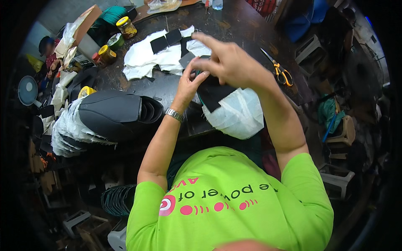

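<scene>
My left hand (189,85), with a wristwatch, is closed in a pinch above the table's near edge; whatever its fingertips grip is hidden. Just over it, my right hand (228,60) is spread with the index finger stretched out to the left, and a lower finger meets the left fingertips. A small grey piece (187,60) shows beside the touching fingers. Below both hands lies a black sheet piece (214,97) joined to white mesh-like fabric (236,115). White cloth (144,58) with black rectangular pieces (159,44) on it lies beyond.
A stack of black curved pieces with white fabric (113,115) stands at the left table edge. Orange-handled scissors (283,75) lie to the right. Yellow-lidded jars (126,27) and a green roll (113,14) stand far left. A person (49,56) is at the far left; plastic stools (312,54) stand right.
</scene>
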`<state>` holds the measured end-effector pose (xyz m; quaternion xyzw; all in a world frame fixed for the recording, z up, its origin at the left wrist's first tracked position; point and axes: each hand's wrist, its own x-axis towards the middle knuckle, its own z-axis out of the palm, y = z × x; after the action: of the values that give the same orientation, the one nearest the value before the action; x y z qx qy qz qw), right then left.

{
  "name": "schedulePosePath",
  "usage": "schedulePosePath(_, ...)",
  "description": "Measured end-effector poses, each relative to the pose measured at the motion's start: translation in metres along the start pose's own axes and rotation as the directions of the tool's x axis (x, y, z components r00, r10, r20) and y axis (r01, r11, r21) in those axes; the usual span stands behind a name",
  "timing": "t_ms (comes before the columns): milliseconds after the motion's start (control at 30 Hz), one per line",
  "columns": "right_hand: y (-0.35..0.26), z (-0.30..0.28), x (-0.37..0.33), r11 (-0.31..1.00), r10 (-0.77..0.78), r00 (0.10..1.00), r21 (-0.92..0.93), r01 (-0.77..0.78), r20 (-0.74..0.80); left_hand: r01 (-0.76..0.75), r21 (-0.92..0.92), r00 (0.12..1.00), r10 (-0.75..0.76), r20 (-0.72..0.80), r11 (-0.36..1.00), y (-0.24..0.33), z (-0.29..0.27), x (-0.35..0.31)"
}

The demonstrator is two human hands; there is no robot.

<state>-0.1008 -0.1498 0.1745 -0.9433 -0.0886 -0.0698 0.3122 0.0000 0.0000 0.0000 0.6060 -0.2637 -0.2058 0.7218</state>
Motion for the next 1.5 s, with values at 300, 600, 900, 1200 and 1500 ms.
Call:
schedulePosePath(300,0.051,0.016,-0.058,0.98,0.004,0.947,0.189,0.06,-0.321,0.22,0.018,0.975,-0.219,-0.043,0.975,0.032,-0.036,-0.022)
schedulePosePath(600,0.201,0.003,-0.186,0.672,0.429,0.857,-0.533,-0.514,-0.285,-0.086,0.327,0.986,0.128,-0.109,0.941,0.017,-0.012,0.007)
schedulePosePath(900,0.183,0.008,-0.183,0.859,0.389,0.824,-0.163,-0.486,-0.411,-0.131,0.371,0.989,0.098,0.107,0.919,0.026,-0.025,0.009)
schedulePosePath(1200,0.063,0.061,-0.125,0.948,0.11,0.837,0.309,0.072,-0.535,-0.19,0.287,0.946,0.096,0.31,0.939,0.027,0.003,0.039)
schedulePosePath(1500,0.058,0.069,-0.142,0.963,0.256,0.95,0.135,-0.234,-0.179,-0.088,0.243,0.96,0.017,0.279,0.966,0.018,0.005,0.037)
